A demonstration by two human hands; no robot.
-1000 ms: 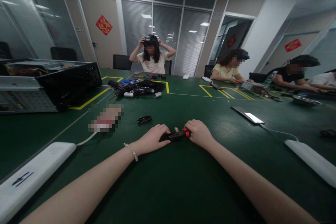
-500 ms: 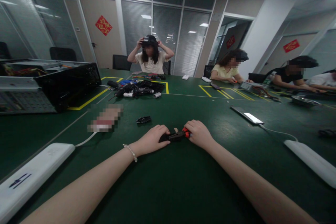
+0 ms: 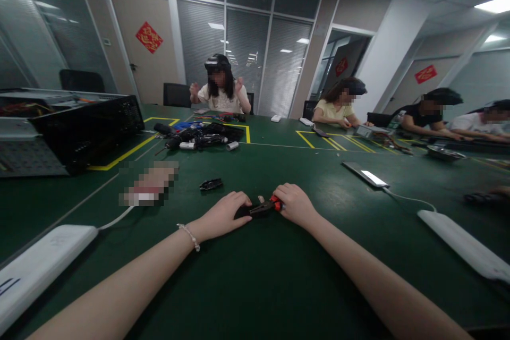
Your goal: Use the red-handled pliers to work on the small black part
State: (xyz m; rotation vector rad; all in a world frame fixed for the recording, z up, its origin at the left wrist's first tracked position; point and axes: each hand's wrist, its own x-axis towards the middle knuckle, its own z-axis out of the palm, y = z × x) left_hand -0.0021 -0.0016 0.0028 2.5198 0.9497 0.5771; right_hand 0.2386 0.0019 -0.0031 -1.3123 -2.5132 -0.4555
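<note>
My right hand is closed round the red handles of a pair of pliers, whose dark jaws point left. Under the fingers of my left hand lies a black part, gripped against the green table. The plier jaws reach to this black part or lie over it; I cannot tell whether they bite on it. Just beyond the pliers is a small pale piece. A second black piece, like a hollow shell, lies on the table past my left hand.
A black computer case stands at the left. Farther back lies a heap of dark tools. White power banks with cables flank my arms, and a phone lies at the right. Several people sit round the table.
The view has turned slightly to the right. Both my hands keep their hold on the pliers and black part. The person opposite has lowered their hands from the headgear.
</note>
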